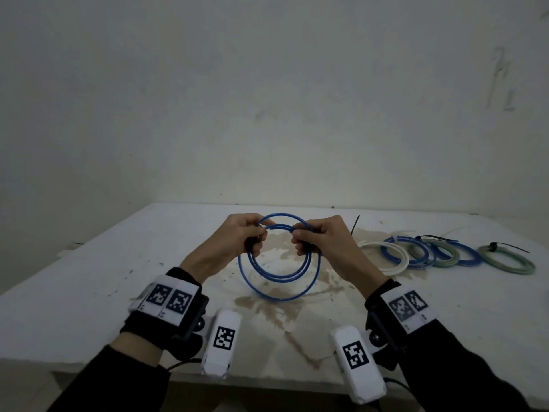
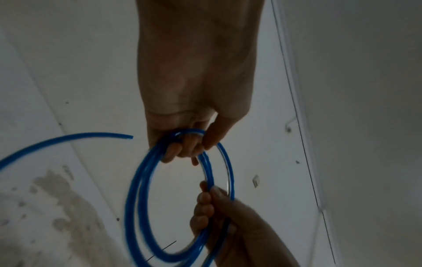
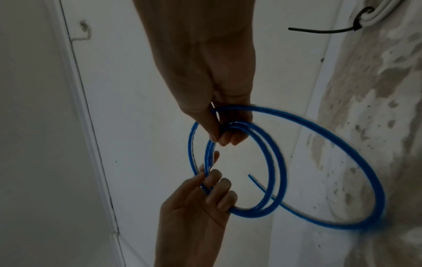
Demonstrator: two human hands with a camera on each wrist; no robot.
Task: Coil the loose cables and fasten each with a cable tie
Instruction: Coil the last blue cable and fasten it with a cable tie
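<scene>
A blue cable [image 1: 279, 295] wound into a few loops hangs upright above the table's middle, held between both hands. My left hand [image 1: 252, 236] grips the coil's upper left side with curled fingers. On the upper right side my right hand [image 1: 309, 239] grips it the same way. In the left wrist view the left fingers [image 2: 182, 150] curl round the strands of the cable [image 2: 137, 198], and one cut end [image 2: 130, 137] sticks out free. In the right wrist view the right hand [image 3: 226, 137] pinches the cable [image 3: 277, 168], and another loose end [image 3: 250, 175] lies inside the loops.
Several finished coils lie in a row at the right of the table: white [image 1: 383, 257], blue [image 1: 407, 251], green [image 1: 439, 254] and grey-green [image 1: 508, 260], with black ties on them. A black cable tie [image 1: 355, 224] stands behind my right hand. The white table [image 1: 89, 292] is stained in the middle; a wall stands close behind.
</scene>
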